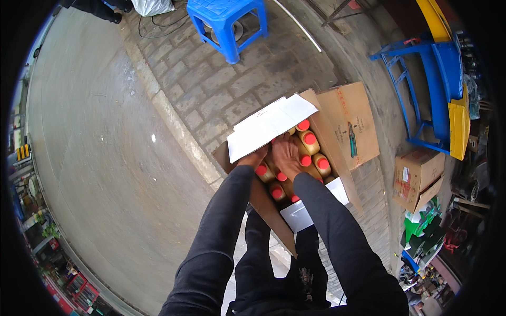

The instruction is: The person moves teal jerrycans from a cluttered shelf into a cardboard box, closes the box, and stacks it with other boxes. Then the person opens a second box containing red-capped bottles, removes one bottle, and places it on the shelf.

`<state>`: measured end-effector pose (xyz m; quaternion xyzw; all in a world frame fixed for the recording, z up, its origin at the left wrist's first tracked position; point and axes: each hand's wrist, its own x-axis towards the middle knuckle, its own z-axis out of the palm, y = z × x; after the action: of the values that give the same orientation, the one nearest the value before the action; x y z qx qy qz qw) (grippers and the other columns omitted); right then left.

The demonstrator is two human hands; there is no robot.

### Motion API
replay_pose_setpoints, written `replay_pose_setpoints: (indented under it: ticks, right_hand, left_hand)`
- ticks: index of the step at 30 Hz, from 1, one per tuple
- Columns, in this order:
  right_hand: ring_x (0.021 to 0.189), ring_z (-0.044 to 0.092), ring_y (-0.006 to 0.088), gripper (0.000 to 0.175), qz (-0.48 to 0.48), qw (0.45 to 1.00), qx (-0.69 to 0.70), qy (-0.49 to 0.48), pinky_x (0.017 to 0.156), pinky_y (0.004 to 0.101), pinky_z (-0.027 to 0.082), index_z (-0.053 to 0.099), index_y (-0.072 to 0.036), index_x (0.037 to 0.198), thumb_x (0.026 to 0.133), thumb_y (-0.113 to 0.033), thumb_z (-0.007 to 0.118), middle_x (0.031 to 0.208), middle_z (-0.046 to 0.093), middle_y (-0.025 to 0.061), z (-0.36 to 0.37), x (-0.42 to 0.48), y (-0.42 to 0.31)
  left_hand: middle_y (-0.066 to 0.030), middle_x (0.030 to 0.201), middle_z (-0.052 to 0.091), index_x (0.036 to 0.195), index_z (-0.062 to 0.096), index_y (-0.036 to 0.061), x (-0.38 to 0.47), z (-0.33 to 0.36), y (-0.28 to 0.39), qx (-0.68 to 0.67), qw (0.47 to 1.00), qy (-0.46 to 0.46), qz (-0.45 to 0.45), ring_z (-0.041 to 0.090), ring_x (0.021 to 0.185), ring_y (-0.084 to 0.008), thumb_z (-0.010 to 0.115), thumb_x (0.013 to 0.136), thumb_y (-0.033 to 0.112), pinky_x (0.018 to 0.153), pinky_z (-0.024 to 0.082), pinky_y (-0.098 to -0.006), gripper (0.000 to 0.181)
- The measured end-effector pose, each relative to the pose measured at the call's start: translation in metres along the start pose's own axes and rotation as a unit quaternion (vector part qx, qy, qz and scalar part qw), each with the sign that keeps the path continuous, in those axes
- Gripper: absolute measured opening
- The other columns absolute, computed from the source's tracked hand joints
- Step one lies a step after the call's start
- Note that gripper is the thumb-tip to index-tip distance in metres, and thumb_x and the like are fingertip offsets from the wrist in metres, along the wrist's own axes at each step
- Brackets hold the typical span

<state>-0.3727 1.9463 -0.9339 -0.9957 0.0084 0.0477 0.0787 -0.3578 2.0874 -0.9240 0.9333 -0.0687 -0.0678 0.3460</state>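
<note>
Before me stands an open cardboard box (272, 213), its flaps spread outward. Inside it are several yellowish-brown bottles (309, 143) with red caps, packed upright side by side. My right hand (285, 155) reaches in among the bottles, its fingertips partly under a folded white sheet (272, 122). Near the left inner side is my left hand (255, 157), its fingers hidden by the same sheet. Whether either hand grips a bottle is not visible. A green and black utility knife (352, 142) lies on a second, closed cardboard box (369, 130) on the right.
A blue plastic stool (225, 23) stands on the paving beyond the box. Along the left runs a stone kerb (185, 136) beside the road. To the right are a blue metal frame (440, 79) with yellow parts and another cardboard box (415, 177). A person's legs (95, 10) show at the top left.
</note>
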Motion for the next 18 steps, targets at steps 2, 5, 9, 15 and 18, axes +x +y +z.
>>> replay_pose_setpoints:
  ticks: [2, 5, 9, 15, 18]
  right_hand:
    - [0.086, 0.069, 0.0349, 0.021, -0.010, 1.000, 0.026, -0.011, 0.080, 0.0463, 0.052, 0.059, -0.002, 0.101, 0.092, -0.021, 0.061, 0.100, 0.067, 0.0217, -0.008, 0.001, 0.004]
    - [0.082, 0.070, 0.0350, 0.022, -0.054, 0.998, -0.006, -0.043, 0.078, 0.0477, 0.052, 0.060, -0.003, 0.099, 0.092, -0.023, 0.062, 0.095, 0.069, 0.0206, -0.021, 0.006, 0.007]
    - [0.069, 0.071, 0.0355, 0.018, -0.067, 0.996, 0.043, -0.027, 0.058, 0.0468, 0.056, 0.062, -0.003, 0.092, 0.090, -0.020, 0.063, 0.085, 0.069, 0.0208, -0.035, 0.018, 0.004]
    - [0.073, 0.070, 0.0420, 0.041, -0.060, 0.991, 0.095, -0.069, 0.065, 0.0514, 0.056, 0.059, 0.001, 0.100, 0.089, -0.036, 0.073, 0.086, 0.070, 0.0260, -0.080, 0.022, 0.007]
    - [0.076, 0.070, 0.0443, 0.041, -0.048, 0.990, 0.117, -0.060, 0.067, 0.0528, 0.056, 0.058, 0.002, 0.100, 0.088, -0.035, 0.073, 0.085, 0.070, 0.0280, -0.121, 0.016, 0.009]
  left_hand:
    - [-0.0162, 0.092, 0.070, 0.100, 0.071, 0.0022, -0.004, -0.012, -0.002, 0.220, 0.961, 0.059, 0.156, 0.069, 0.085, -0.0355, 0.060, 0.091, 0.019, 0.077, 0.055, -0.0469, 0.022]
    - [-0.0186, 0.092, 0.070, 0.101, 0.072, 0.0027, 0.001, -0.016, -0.006, 0.373, 0.903, 0.067, 0.201, 0.068, 0.085, -0.0367, 0.061, 0.092, 0.027, 0.076, 0.056, -0.0454, 0.028]
    - [-0.0212, 0.096, 0.072, 0.102, 0.072, 0.0060, 0.016, -0.008, -0.003, 0.099, 0.994, -0.038, -0.027, 0.069, 0.092, -0.0386, 0.056, 0.097, 0.030, 0.081, 0.056, -0.0498, 0.029]
    - [-0.0200, 0.096, 0.074, 0.106, 0.070, 0.0083, 0.021, -0.023, 0.013, 0.206, 0.978, 0.002, -0.023, 0.071, 0.092, -0.0399, 0.056, 0.099, 0.038, 0.083, 0.055, -0.0517, 0.033]
    - [-0.0209, 0.083, 0.073, 0.112, 0.064, 0.0060, 0.016, -0.041, 0.025, 0.170, 0.981, -0.064, -0.069, 0.072, 0.079, -0.0412, 0.058, 0.098, 0.040, 0.074, 0.057, -0.0539, 0.037]
